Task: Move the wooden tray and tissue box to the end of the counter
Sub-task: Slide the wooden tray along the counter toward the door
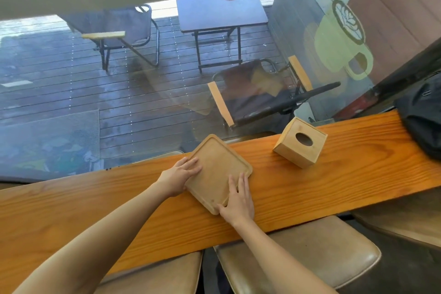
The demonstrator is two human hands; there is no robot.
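Note:
A flat wooden tray (217, 164) with a raised rim lies on the orange wooden counter (334, 181), turned at an angle, its far corner at the window edge. My left hand (181, 174) grips the tray's left edge, fingers laid over the rim. My right hand (238, 198) holds the tray's near corner, fingers spread on its surface. A cube-shaped wooden tissue box (300, 143) with an oval hole on top stands on the counter to the right of the tray, apart from both hands.
A black bag (422, 114) rests at the counter's far right end. A glass window runs along the counter's far edge; chairs and a small table stand on the deck outside. Padded stools (310, 255) sit below the counter's near edge.

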